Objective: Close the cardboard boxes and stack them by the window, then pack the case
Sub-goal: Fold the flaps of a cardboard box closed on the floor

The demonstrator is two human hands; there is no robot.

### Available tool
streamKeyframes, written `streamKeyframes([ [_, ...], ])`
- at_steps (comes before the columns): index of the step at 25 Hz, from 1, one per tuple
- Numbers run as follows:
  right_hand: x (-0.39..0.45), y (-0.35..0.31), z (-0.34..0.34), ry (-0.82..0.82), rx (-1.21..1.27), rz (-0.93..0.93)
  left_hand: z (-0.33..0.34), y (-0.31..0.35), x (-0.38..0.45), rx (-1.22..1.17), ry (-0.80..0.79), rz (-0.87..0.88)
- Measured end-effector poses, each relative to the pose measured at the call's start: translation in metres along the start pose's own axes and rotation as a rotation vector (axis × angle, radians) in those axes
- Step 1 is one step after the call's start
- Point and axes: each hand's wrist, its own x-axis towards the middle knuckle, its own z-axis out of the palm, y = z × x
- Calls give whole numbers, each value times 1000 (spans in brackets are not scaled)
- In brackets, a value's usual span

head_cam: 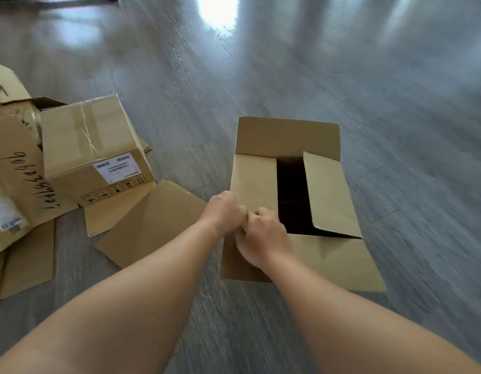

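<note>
- Several tan cardboard boxes (93, 147) with open flaps sprawl on the grey wood-grain floor (287, 76) at left, unstacked; part of the pile is cut off by the frame edge.
- One plain brown cardboard box (328, 255) stands centre-right, its two side flaps folded in, the far flap upright.
- Both hands meet at its near-left corner: the left hand (224, 211) and right hand (263, 233) are curled, apparently pinching the near flap's edge.
- Risk: tugging one corner could skew or tear the flap.
- Fingertips, box contents, window and case are unseen.
</note>
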Motion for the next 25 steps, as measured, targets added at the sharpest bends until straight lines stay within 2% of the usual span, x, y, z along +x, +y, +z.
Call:
streamKeyframes([
  [4,0,60,-15,16,-66,189,37,13,-17,289,32,276],
  [8,-10,84,-25,37,-143,232,67,41,-30,449,51,603],
  [11,-17,93,-42,55,-174,236,71,55,-35,527,18,678],
  [14,-25,112,-61,60,-166,300,64,63,-40,784,-25,723],
  [18,-33,136,-72,26,-175,424,46,60,-42,1014,122,711],
  [25,-34,133,-53,-69,-120,449,-3,41,-30,1267,211,353],
])
